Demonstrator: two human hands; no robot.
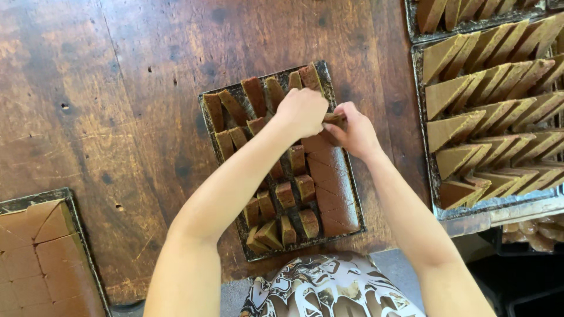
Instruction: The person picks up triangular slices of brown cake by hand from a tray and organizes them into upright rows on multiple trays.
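Fingers of both outstretched hands pinch one brown cake piece above the tray.

A dark, worn wooden table carries everything, its surface scratched and pitted with small holes. Near its middle lies a black rectangular tray of brown cake pieces. A second tray of uncut scored squares sits at the lower left edge. Two more trays of triangular slices lie along the right side.
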